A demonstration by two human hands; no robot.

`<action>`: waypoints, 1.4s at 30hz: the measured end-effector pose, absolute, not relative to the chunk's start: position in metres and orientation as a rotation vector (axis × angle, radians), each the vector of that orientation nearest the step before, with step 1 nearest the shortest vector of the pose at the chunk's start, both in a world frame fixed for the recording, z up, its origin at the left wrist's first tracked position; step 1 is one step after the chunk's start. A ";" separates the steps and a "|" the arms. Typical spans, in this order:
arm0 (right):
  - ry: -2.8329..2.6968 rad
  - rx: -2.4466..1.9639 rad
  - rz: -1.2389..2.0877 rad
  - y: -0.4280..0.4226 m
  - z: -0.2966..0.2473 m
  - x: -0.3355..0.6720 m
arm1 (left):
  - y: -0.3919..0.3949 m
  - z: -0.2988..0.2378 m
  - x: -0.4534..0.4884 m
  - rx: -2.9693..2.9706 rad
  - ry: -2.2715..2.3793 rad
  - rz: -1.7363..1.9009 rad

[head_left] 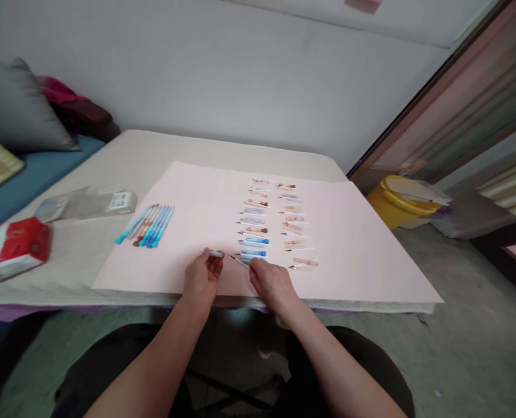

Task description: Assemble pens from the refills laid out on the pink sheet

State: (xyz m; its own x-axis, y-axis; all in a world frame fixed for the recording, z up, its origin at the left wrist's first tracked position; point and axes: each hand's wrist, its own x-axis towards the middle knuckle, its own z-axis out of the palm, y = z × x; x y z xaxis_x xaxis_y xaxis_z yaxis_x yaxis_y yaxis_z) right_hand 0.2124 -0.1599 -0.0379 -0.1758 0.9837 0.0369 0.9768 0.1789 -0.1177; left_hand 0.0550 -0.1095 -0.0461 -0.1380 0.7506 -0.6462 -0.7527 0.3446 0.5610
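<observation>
My left hand point(201, 276) pinches a short pale-blue pen barrel point(216, 253) between thumb and fingers, just above the pink sheet point(209, 197). Between the fingers of my right hand point(273, 281) is a slim white pen refill point(239, 260), its dark tip pointing left toward the barrel. The two pieces are apart. Just beyond my right hand lies a blue pen barrel point(253, 253), at the near end of a column of pen barrels and refills. A second column with pink and clear barrels point(305, 262) runs to its right. Several assembled-looking pens point(153, 225) with blue and brown ends lie together at the left.
A clear plastic wrapper point(83, 204) and a red-and-white tissue pack point(14, 248) lie on the cloth-covered table point(153, 145) at the left. A grey cushion point(18, 107) stands behind them. A yellow bucket point(388, 203) is on the floor at the right. A wall closes the far side.
</observation>
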 end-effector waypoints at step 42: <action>-2.046 -1.655 0.151 -0.165 -0.033 0.208 | -0.130 -0.041 0.078 0.525 1.036 1.166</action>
